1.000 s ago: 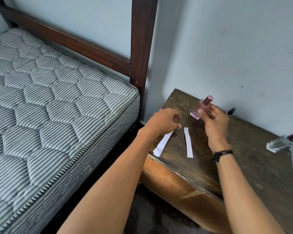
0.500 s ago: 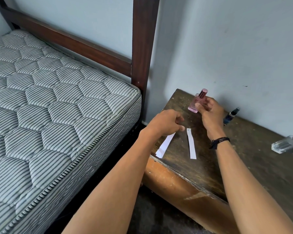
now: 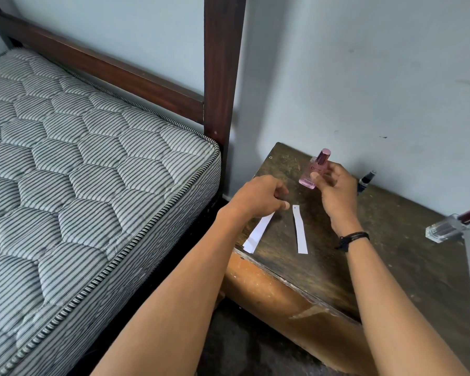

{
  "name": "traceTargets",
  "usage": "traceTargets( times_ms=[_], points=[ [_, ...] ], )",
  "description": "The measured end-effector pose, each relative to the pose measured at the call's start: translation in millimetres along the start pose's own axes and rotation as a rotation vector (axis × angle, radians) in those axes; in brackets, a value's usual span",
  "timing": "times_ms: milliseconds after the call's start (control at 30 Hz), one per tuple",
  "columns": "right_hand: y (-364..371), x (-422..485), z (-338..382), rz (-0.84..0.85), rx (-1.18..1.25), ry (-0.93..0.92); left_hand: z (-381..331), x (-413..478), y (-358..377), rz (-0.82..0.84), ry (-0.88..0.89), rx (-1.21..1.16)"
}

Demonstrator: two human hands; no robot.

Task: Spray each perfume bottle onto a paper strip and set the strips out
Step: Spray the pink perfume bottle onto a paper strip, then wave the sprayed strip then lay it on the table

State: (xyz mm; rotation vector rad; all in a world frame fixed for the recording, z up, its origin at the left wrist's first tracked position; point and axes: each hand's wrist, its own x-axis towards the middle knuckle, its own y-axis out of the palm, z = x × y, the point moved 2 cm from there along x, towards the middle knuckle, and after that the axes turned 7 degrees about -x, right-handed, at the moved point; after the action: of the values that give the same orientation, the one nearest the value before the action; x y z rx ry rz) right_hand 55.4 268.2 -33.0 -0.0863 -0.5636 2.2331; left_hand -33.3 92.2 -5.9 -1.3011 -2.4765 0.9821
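My right hand [image 3: 334, 191] holds a small pink perfume bottle [image 3: 314, 169] with a pink cap, tilted, above the far part of the dark wooden table [image 3: 391, 253]. My left hand [image 3: 258, 196] is curled with its fingertips on the top end of a small stack of white paper strips [image 3: 257, 232] near the table's left edge. One single white strip [image 3: 300, 230] lies flat between my hands. A dark slim bottle [image 3: 366, 179] stands by the wall. A clear bottle with a dark red cap [image 3: 453, 225] lies at the right.
A bed with a striped quilted mattress [image 3: 92, 172] stands close on the left, its dark wooden post [image 3: 223, 77] beside the table. The pale wall [image 3: 364, 77] runs right behind the table. The table's front edge [image 3: 296, 283] is worn.
My right hand carried the pink bottle slightly away from me toward the wall and turned it more upright. My left hand stayed on the strips.
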Motion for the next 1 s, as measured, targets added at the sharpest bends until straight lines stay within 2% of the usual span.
traceTargets(
  times_ms=[267,533,800,900,1000],
  points=[
    [-46,-62,-12,-0.071,0.039,0.031,-7,0,13,-0.066,0.043,0.117],
    [-55,-86,-24,-0.065,0.018,0.055,-19,-2,34,-0.131,0.055,0.262],
    [-59,-92,-24,-0.046,0.018,0.074,-26,0,40,-0.169,0.059,0.199],
    [-60,-107,-23,-0.160,0.083,0.148,-29,3,35,-0.162,0.052,0.099],
    [-56,-135,-20,-0.445,0.128,0.225,-29,5,24,-0.125,0.035,-0.150]
  ],
)
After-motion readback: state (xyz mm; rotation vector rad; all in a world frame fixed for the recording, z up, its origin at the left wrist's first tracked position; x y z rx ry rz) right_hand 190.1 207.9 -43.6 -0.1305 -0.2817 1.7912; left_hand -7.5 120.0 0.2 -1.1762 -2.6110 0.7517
